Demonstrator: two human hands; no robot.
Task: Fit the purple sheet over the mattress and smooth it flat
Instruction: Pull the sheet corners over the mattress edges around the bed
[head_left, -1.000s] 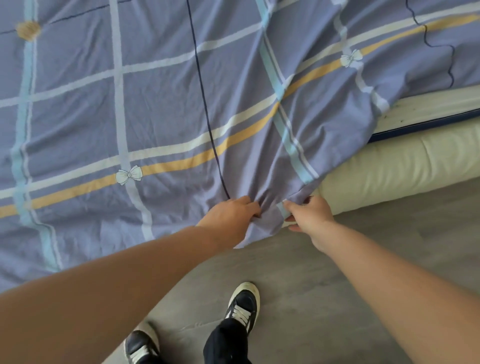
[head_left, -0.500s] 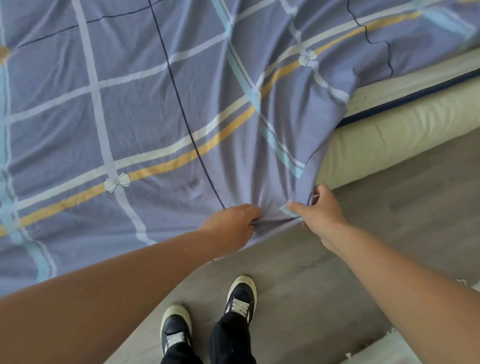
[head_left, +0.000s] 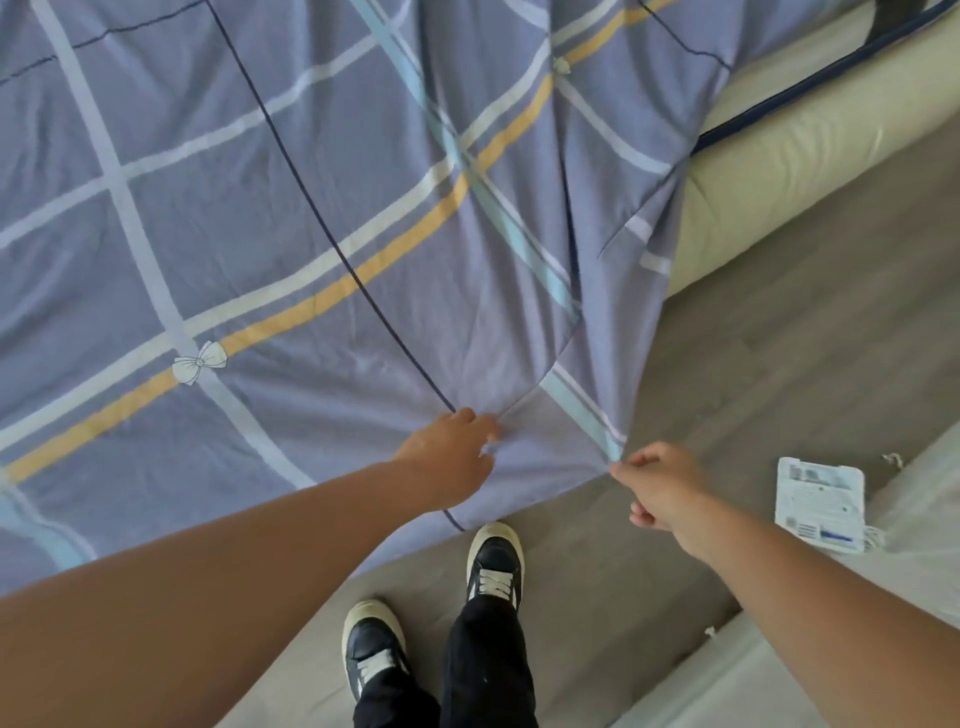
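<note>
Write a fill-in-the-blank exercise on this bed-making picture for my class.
1. The right hand pinches the sheet by its ____.
2. The bow printed on the sheet is ____.
3. The package lies on the floor to the person's ____.

Missing words: corner; white; right.

Both bare arms reach forward, the left hand (head_left: 449, 460) gripping the purple sheet (head_left: 260, 234), the right hand (head_left: 662, 486) pinching its corner.
</note>
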